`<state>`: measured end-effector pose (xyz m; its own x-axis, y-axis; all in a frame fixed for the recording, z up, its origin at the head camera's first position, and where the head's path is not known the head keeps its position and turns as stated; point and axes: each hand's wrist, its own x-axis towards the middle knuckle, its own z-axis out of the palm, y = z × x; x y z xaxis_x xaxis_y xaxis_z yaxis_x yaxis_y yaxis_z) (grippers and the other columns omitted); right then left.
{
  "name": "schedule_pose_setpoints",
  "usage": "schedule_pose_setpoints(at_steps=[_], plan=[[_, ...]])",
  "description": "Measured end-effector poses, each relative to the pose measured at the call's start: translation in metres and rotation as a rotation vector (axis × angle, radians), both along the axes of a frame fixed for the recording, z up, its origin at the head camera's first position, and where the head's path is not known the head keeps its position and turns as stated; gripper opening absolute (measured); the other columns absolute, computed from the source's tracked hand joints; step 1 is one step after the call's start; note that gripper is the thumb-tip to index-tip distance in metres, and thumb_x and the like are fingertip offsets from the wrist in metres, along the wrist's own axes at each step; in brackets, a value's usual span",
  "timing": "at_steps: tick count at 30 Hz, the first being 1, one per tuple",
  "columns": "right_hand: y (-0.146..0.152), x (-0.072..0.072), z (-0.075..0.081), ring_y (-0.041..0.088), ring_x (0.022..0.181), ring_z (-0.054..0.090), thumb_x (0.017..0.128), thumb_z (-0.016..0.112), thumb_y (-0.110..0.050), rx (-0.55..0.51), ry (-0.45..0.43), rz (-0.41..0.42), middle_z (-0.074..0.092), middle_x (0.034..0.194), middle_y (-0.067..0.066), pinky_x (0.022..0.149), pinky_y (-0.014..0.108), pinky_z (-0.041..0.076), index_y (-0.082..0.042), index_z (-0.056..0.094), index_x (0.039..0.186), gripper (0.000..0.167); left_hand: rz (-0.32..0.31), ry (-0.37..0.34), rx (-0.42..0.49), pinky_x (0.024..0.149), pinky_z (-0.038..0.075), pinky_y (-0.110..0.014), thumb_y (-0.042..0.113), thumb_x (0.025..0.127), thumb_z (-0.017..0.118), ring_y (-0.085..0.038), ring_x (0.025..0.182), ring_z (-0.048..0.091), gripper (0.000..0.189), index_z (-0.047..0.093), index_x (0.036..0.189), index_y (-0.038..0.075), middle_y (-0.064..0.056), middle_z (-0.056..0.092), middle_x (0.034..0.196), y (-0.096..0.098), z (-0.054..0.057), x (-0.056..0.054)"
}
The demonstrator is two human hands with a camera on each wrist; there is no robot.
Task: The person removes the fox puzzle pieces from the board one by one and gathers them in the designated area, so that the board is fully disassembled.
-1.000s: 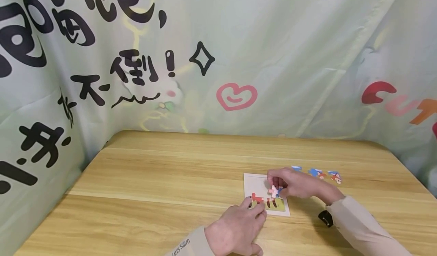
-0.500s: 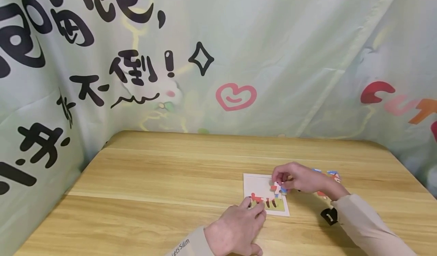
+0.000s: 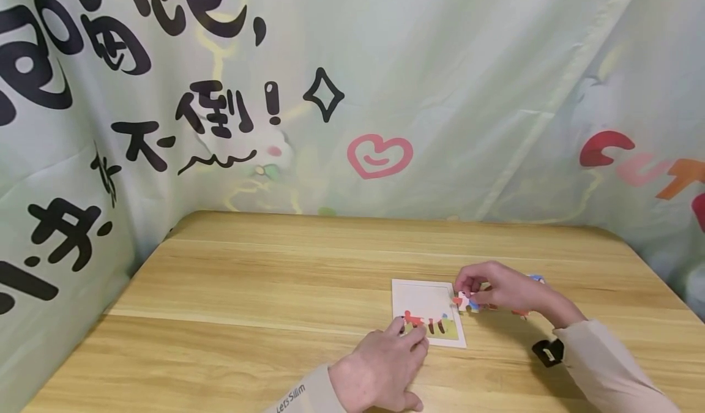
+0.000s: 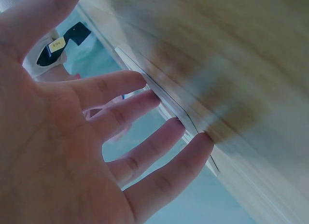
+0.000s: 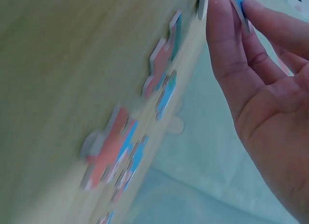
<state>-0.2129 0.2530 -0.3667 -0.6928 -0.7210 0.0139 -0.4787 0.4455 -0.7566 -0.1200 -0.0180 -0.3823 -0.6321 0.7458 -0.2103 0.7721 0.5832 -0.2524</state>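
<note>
Along the near left corner of a white board on the counter, left grip reaching in from the near side: spread apart, only loosely bent, clamped on nothing, tips resting at the board's edge. Just right of those tips, across the near part of the board, joined strip of puzzle pieces, red and brown on olive; bare white farther back. At the board's right edge, held puzzle piece in white, pink and blue, red tab toward the left, with the strip to its near left and bare board directly left. Much closer to the right grip, together and clamped on it from the right. Raised off the counter and nearly edge-on in the right wrist view; long axis impossible to tell behind the fingers. Farther right, partly hidden by the right forearm, loose pieces on the counter, apart from the board.
</note>
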Motion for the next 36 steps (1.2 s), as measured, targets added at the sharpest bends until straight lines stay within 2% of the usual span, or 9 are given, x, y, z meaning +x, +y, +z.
schedule_pose_setpoints(at_steps=[6, 9, 13, 16, 22, 27, 31, 36], plan=[[0.015, 0.005, -0.002, 0.009, 0.076, 0.056, 0.090, 0.063, 0.013, -0.001, 0.041, -0.028, 0.063, 0.088, -0.003, 0.060, 0.027, 0.052, -0.002, 0.067, 0.103, 0.020, 0.011, -0.012, 0.009, 0.076, 0.051, -0.018, 0.075, 0.086, 0.059, -0.011, 0.126, 0.040, 0.083, 0.048, 0.151, 0.025, 0.013, 0.036, 0.156, 0.000, 0.000, 0.000], [0.021, 0.007, -0.004, 0.010, 0.072, 0.056, 0.091, 0.062, 0.012, 0.006, 0.015, -0.053, 0.063, 0.089, -0.002, 0.052, 0.027, 0.050, -0.002, 0.067, 0.105, 0.020, 0.010, -0.002, 0.005, 0.075, 0.051, -0.018, 0.075, 0.086, 0.059, -0.011, 0.125, 0.040, 0.083, 0.048, 0.151, 0.025, 0.013, 0.036, 0.155, 0.000, 0.000, 0.001], [0.030, 0.010, -0.005, 0.010, 0.072, 0.055, 0.093, 0.061, 0.011, 0.010, 0.016, -0.081, 0.061, 0.089, -0.003, 0.049, 0.027, 0.047, -0.004, 0.067, 0.104, 0.019, 0.009, 0.000, 0.007, 0.075, 0.051, -0.018, 0.075, 0.086, 0.059, -0.012, 0.126, 0.040, 0.083, 0.048, 0.150, 0.025, 0.013, 0.036, 0.155, 0.000, 0.000, 0.001], [0.039, 0.012, -0.007, 0.011, 0.074, 0.055, 0.092, 0.061, 0.013, 0.000, 0.043, -0.091, 0.060, 0.088, -0.003, 0.054, 0.028, 0.049, -0.004, 0.066, 0.103, 0.020, 0.005, -0.010, 0.018, 0.076, 0.051, -0.018, 0.074, 0.086, 0.060, -0.012, 0.125, 0.040, 0.082, 0.049, 0.150, 0.024, 0.012, 0.037, 0.155, 0.000, 0.000, 0.001], [0.059, 0.016, -0.009, 0.016, 0.069, 0.056, 0.092, 0.058, 0.016, -0.047, 0.045, -0.082, 0.059, 0.084, 0.001, 0.051, 0.031, 0.050, -0.002, 0.065, 0.105, 0.023, 0.007, -0.031, 0.030, 0.078, 0.051, -0.020, 0.074, 0.086, 0.060, -0.012, 0.126, 0.040, 0.083, 0.049, 0.150, 0.022, 0.011, 0.037, 0.155, -0.001, 0.001, 0.000], [0.077, 0.020, -0.010, 0.012, 0.078, 0.058, 0.089, 0.057, 0.021, -0.068, 0.126, -0.084, 0.062, 0.089, 0.001, 0.058, 0.029, 0.052, 0.002, 0.065, 0.105, 0.025, 0.019, -0.048, 0.030, 0.078, 0.052, -0.020, 0.073, 0.086, 0.060, -0.012, 0.127, 0.040, 0.083, 0.049, 0.151, 0.023, 0.011, 0.036, 0.156, 0.000, 0.002, 0.000], [0.091, 0.025, -0.009, 0.009, 0.080, 0.059, 0.089, 0.056, 0.022, -0.061, 0.132, -0.119, 0.064, 0.093, -0.002, 0.059, 0.028, 0.053, 0.003, 0.066, 0.106, 0.027, 0.020, -0.048, 0.026, 0.078, 0.052, -0.021, 0.073, 0.086, 0.060, -0.012, 0.126, 0.040, 0.082, 0.049, 0.150, 0.023, 0.011, 0.036, 0.156, -0.001, 0.002, 0.000], [0.113, 0.033, -0.008, 0.010, 0.079, 0.060, 0.090, 0.054, 0.022, -0.046, 0.133, -0.162, 0.065, 0.092, -0.003, 0.056, 0.030, 0.053, -0.002, 0.068, 0.109, 0.033, 0.015, -0.045, 0.033, 0.079, 0.052, -0.020, 0.072, 0.086, 0.061, -0.012, 0.125, 0.041, 0.082, 0.049, 0.150, 0.022, 0.011, 0.036, 0.156, -0.001, 0.003, 0.001]])
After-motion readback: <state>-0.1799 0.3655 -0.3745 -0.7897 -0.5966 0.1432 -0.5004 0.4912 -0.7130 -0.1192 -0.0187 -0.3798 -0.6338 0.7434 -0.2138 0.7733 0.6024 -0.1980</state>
